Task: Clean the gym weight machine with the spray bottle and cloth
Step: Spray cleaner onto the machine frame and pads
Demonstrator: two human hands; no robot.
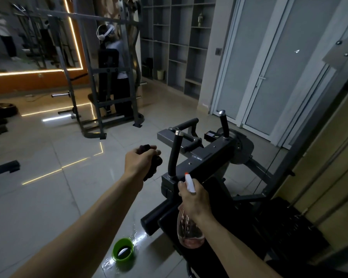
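The dark grey weight machine fills the lower right, with two upright black handles and a padded seat below. My left hand grips a bunched dark cloth in the air just left of the nearer handle, apart from it. My right hand holds a clear spray bottle with pinkish liquid by its neck. The white nozzle with its orange tip points toward the base of the nearer handle.
A small green bucket stands on the wet tiled floor beside the machine's base. Another person stands at a grey rack further back. Weight plates lie at the left. Shelves and a glass door are behind the machine.
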